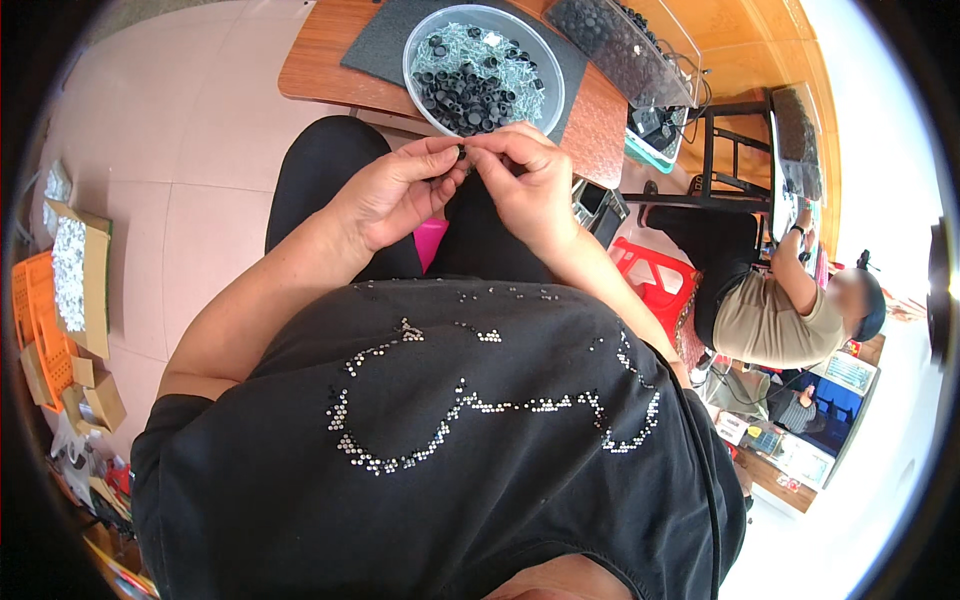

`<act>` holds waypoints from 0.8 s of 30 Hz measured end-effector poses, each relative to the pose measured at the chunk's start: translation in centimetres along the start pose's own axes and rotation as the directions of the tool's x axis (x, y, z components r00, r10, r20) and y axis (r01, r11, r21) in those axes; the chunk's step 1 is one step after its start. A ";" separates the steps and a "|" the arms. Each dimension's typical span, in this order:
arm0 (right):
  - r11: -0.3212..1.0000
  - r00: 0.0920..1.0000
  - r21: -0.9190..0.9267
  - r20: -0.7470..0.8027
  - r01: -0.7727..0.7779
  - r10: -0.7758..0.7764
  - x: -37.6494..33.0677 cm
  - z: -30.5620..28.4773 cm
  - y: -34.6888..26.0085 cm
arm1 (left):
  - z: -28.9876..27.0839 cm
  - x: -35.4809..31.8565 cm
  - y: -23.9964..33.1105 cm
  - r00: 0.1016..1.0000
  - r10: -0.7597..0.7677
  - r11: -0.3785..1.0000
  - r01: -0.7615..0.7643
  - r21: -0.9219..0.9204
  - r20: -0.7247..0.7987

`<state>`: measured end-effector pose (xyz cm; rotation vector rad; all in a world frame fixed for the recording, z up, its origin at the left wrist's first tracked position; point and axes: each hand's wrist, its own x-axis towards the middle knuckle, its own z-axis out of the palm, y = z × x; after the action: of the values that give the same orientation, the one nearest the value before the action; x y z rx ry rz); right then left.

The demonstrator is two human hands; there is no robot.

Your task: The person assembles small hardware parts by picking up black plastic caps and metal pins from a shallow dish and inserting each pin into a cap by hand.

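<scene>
Between thumb and fingers, my left hand (400, 190) pinches a small black plastic cap (461, 152). My right hand (527, 190) meets it fingertip to fingertip, thumb and index pressed together beside the cap; whatever they grip is too small to make out. Both hands are above my lap, just short of the table's near edge. Just beyond them a round clear plastic basin (412, 88) holds a heap of black caps (470, 103) and many thin silvery screws or pins (478, 45).
The basin stands on a dark mat (378, 48) on a brown wooden table (318, 62). A clear bin (630, 60) of black parts is at its right. Further right, a co-worker (780, 315) sits near a red plastic stool (655, 285). Orange crates (40, 310) and cardboard boxes (95, 285) are at left.
</scene>
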<state>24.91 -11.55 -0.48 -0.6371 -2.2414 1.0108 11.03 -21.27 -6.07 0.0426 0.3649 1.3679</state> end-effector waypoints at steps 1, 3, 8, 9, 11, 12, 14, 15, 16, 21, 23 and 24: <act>0.976 0.991 -0.170 0.004 0.133 -0.134 0.1 -0.1 -0.3 | 0.1 0.0 0.0 1.000 0.000 1.000 0.000 0.001 0.000; 0.970 0.985 -0.171 0.015 0.171 -0.171 0.2 -0.1 -0.6 | 0.2 0.0 -0.2 1.000 0.010 0.999 -0.010 0.048 0.009; 0.941 0.960 -0.190 0.052 0.281 -0.276 0.1 0.0 -0.2 | 0.0 0.0 -0.3 1.000 0.010 0.999 -0.009 0.035 -0.021; 0.936 0.955 -0.190 0.049 0.297 -0.293 0.0 0.1 -0.2 | -0.1 0.0 -0.4 1.000 0.009 1.000 -0.009 -0.004 -0.012; 0.931 0.950 -0.190 0.047 0.313 -0.310 -0.3 0.4 0.0 | -0.6 0.1 -0.8 1.000 0.005 0.999 -0.005 -0.040 -0.001; 0.934 0.952 -0.182 0.044 0.307 -0.304 -0.5 0.6 0.2 | -0.8 0.2 -1.0 1.000 0.000 0.997 0.000 -0.077 0.010; 0.938 0.954 -0.177 0.041 0.298 -0.296 -0.7 0.6 0.6 | -0.9 0.2 -1.3 1.000 -0.010 0.997 0.011 -0.082 0.012; 0.931 0.949 -0.184 0.051 0.314 -0.310 -0.7 0.6 0.8 | -0.9 0.2 -1.4 1.000 -0.019 0.996 0.020 -0.086 0.014; 0.925 0.944 -0.190 0.062 0.330 -0.324 -0.7 0.6 0.9 | -1.0 0.2 -1.4 1.000 -0.018 0.996 0.019 -0.087 0.012; 0.984 0.995 0.147 0.033 -0.097 0.093 -1.1 0.6 0.8 | 0.0 0.1 0.1 0.996 0.063 0.992 -0.069 -0.106 -0.062; 0.993 0.996 0.078 -0.002 -0.089 0.089 -0.8 0.3 1.3 | -0.1 0.0 0.5 0.992 0.082 0.989 -0.092 -0.113 -0.091; 0.998 0.998 0.001 0.022 -0.059 0.059 -1.0 0.0 1.1 | 0.1 -0.1 0.8 0.990 0.085 0.986 -0.100 -0.137 -0.108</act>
<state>25.77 -11.52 -1.66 -0.6985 -2.2523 1.0529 10.30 -21.18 -5.82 -0.1300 0.3541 1.4889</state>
